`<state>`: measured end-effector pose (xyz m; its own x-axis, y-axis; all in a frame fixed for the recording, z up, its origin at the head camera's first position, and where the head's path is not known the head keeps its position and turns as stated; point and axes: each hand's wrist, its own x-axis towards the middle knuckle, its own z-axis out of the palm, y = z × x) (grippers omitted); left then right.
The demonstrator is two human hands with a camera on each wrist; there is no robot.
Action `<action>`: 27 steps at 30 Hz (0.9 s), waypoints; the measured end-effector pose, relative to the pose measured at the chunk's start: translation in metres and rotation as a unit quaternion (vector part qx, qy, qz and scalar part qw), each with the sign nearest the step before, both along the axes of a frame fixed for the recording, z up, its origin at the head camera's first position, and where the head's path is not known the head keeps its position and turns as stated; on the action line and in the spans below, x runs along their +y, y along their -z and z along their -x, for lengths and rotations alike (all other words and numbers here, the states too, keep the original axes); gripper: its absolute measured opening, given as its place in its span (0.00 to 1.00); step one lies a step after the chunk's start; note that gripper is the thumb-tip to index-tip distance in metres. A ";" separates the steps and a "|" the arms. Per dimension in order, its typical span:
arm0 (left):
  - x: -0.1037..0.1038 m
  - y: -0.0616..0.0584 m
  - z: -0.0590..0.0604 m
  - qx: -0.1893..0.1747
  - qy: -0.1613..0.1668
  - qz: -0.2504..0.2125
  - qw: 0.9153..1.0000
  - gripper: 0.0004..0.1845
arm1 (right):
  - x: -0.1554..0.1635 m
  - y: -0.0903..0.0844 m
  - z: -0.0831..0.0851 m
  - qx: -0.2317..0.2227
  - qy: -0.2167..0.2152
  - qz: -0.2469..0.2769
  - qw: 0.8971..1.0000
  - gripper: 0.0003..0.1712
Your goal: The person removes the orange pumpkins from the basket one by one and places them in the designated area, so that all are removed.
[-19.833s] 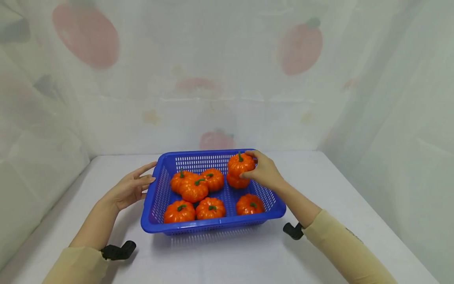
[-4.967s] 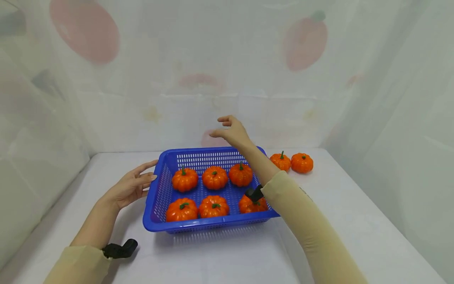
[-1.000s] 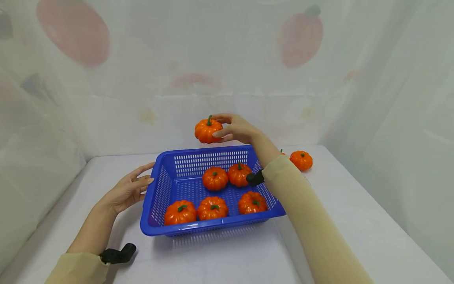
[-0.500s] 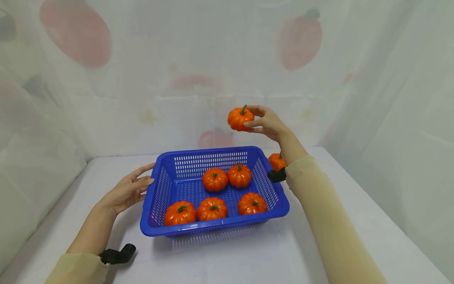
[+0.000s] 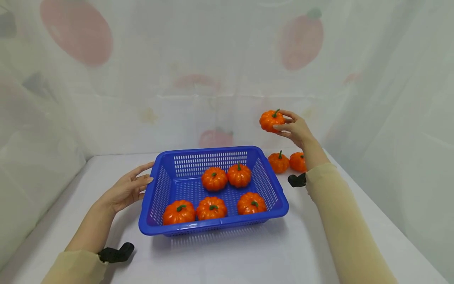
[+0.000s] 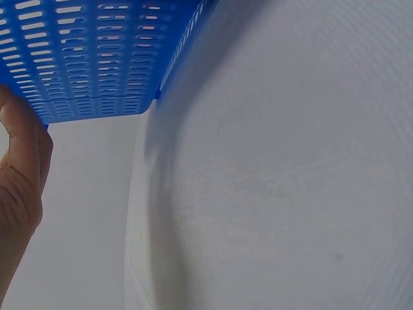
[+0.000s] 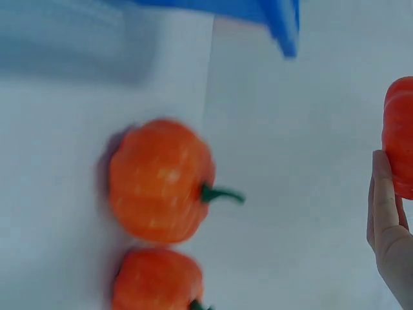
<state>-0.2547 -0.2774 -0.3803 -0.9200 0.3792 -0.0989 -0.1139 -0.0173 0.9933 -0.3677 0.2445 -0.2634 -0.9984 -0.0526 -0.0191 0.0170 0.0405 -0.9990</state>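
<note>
Up in the air at the back right of the head view, my right hand (image 5: pixel 297 128) grips a small orange pumpkin (image 5: pixel 270 121) with a green stem. Part of that pumpkin also shows at the right edge of the right wrist view. My left hand (image 5: pixel 124 189) touches the left side of a blue perforated plastic basket (image 5: pixel 220 223), its relaxed fingers right at the rim. Inside the basket lie several similar pumpkins, two toward the back and a row along the front; its back left part shows bare floor.
Two more pumpkins stand side by side on the white table (image 5: pixel 227 260) just right of the basket, a nearer-left one (image 5: pixel 278 163) and one partly behind my right wrist (image 5: pixel 297 161). Pale curtains (image 5: pixel 227 79) with faded fruit prints enclose the table.
Over the last second, my right hand has carried the pumpkin rightward from behind the basket. Earlier, that pumpkin lay in the basket's back left. My left hand stays in place.
</note>
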 end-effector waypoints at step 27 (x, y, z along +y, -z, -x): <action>0.008 -0.001 0.000 -0.004 -0.016 0.020 1.000 0.37 | 0.099 0.060 -0.026 -0.079 0.324 0.035 0.942 0.47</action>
